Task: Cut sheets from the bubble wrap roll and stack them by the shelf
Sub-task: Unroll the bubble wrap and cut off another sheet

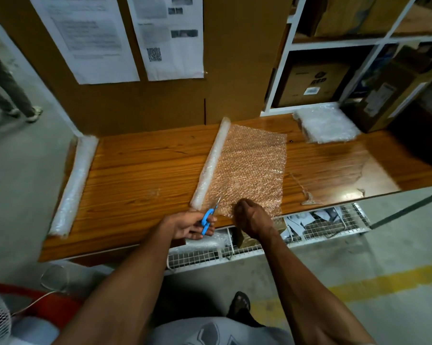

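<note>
A thin bubble wrap roll [212,163] lies across the wooden table [140,168], with a sheet [249,168] unrolled to its right. My left hand [190,225] holds blue-handled scissors [208,217], blades at the sheet's near edge beside the roll. My right hand [252,217] pinches the sheet's near edge at the table front. A stack of cut sheets [326,127] rests at the back right, against the white shelf [284,78].
A second bubble wrap roll [73,185] lies at the table's left end. Boxes fill the shelf and stand at the right [394,88]. A wire basket [259,245] with scraps hangs under the table. A person's legs [8,93] stand at far left.
</note>
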The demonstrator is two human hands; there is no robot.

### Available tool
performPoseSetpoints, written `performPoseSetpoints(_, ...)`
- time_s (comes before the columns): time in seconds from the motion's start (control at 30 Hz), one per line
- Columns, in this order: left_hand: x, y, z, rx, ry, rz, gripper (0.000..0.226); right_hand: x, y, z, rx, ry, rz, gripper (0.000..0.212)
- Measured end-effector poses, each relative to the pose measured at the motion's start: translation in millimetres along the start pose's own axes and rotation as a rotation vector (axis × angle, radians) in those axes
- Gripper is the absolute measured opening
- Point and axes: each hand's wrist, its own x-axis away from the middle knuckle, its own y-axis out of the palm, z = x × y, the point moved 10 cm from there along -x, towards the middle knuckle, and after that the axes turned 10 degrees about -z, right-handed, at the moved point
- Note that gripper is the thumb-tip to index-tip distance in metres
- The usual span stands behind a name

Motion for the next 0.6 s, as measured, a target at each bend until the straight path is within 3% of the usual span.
performPoseSetpoints(0.1,2.6,4.9,-10.4,-0.02,-0.031,-0.027,0.037,15.5,-5.5,-3.4,-0.071,0.064,-0.027,0.062)
performPoseSetpoints(0.2,2.8,10.7,-17.6,-0.038,-0.062,-0.06,0.044,20.0,-10.4,-3.1,-0.003,0.139,-0.014,0.039)
performPoseSetpoints(0.3,4.8,16.3,-24.8,-0.044,-0.095,-0.107,0.048,20.2,-17.4,-8.2,-0.067,0.097,-0.02,0.015)
performPoseSetpoints(0.6,7.0,25.8,-46.8,-0.038,-0.242,-0.279,0.063,20.8,-26.7,-6.5,-0.085,0.13,0.048,0.014)
